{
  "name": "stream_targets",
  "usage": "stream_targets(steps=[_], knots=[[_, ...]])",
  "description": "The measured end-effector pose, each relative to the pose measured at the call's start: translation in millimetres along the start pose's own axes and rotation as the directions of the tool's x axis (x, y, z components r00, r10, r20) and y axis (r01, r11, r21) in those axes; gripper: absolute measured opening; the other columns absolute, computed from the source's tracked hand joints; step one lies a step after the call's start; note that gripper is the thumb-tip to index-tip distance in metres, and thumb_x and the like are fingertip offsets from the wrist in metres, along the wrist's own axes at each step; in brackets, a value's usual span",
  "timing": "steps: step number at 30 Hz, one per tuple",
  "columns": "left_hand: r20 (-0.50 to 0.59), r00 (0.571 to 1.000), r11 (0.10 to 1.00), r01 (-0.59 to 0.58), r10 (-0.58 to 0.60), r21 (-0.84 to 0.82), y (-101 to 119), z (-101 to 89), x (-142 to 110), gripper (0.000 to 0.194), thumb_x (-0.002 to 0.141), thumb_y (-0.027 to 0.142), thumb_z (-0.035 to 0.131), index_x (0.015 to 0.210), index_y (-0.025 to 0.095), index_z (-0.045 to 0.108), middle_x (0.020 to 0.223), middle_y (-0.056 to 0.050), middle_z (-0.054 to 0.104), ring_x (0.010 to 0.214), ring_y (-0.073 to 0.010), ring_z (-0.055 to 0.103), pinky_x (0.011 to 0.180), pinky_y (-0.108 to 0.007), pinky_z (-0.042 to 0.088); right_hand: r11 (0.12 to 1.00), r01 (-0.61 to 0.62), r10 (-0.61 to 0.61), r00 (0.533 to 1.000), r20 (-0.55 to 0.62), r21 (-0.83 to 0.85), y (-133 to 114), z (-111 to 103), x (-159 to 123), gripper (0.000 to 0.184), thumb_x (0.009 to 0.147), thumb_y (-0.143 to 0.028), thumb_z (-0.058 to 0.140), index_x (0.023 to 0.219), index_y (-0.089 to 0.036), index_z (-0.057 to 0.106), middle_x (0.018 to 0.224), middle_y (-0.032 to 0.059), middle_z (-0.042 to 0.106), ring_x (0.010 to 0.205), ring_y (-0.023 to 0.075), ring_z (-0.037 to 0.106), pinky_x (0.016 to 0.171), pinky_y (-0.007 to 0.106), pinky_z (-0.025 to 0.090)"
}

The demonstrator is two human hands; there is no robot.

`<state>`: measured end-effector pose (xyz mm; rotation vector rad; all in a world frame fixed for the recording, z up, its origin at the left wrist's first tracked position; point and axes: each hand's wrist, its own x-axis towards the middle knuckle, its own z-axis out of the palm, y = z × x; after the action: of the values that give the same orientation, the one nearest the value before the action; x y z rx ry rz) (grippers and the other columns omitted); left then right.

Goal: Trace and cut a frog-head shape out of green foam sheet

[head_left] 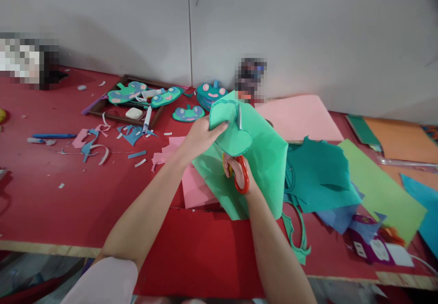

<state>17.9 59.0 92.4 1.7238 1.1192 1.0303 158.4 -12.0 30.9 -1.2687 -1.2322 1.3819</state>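
My left hand (pixel 200 139) is closed on a light green felt shape (pixel 236 140) with a rounded, lobed outline and a darker stitched edge, its thumb lying on top. Behind that shape spreads a larger light green felt sheet (pixel 268 158), raised off the table. Fingers of my right hand (pixel 235 169) are wrapped through the red and yellow handles of a pair of scissors (pixel 244 178). Part of a blade shows in the notch at the shape's upper right; the rest is hidden by the felt.
A brown tray (pixel 97 117) holds frog-face felt pieces (pixel 167 97). Felt scraps (pixel 91 142) and a blue pen (pixel 54 136) lie left. Pink felt (pixel 301 119), teal felt (pixel 321 176) and lime felt (pixel 379 185) are right. The red table (pixel 68 212) meets a grey wall.
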Motion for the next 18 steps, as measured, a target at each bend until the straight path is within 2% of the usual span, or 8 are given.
stream_targets(steps=[7, 11, 18], knots=[[-0.028, 0.999, 0.995, -0.021, 0.024, 0.093, -2, -0.6, 0, 0.027, 0.081, 0.04, 0.054, 0.083, 0.015, 0.064, 0.081, -0.005, 0.068, 0.076, -0.0201, 0.062, 0.073, -0.031, 0.046, 0.989, 0.02, -0.043, 0.987, 0.158, 0.146, 19, -9, 6, 0.032, 0.083, -0.05, 0.048, 0.066, -0.023, 0.044, 0.052, -0.0035, 0.039, 0.046, 0.0123, 0.039, 0.046, 0.028, 0.033], [-0.042, 0.999, 0.994, -0.02, 0.024, 0.103, -2, -0.3, 0, 0.027, 0.08, 0.041, 0.055, 0.083, 0.015, 0.063, 0.081, -0.005, 0.068, 0.076, -0.0201, 0.061, 0.072, -0.031, 0.046, 0.98, 0.03, -0.06, 0.987, 0.148, 0.196, 24, -10, 6, 0.035, 0.084, -0.054, 0.046, 0.068, -0.023, 0.045, 0.056, -0.0036, 0.038, 0.047, 0.011, 0.037, 0.046, 0.026, 0.033], [-0.084, 0.995, 0.995, 0.06, -0.053, 0.08, 3, -0.5, -1, 0.023, 0.079, 0.037, 0.054, 0.079, 0.016, 0.062, 0.075, -0.004, 0.066, 0.072, -0.0197, 0.061, 0.067, -0.031, 0.047, 0.992, 0.041, -0.059, 0.987, 0.15, 0.121, 18, -9, 1, 0.041, 0.082, -0.062, 0.042, 0.069, -0.023, 0.045, 0.059, -0.0031, 0.038, 0.05, 0.012, 0.037, 0.048, 0.027, 0.035]])
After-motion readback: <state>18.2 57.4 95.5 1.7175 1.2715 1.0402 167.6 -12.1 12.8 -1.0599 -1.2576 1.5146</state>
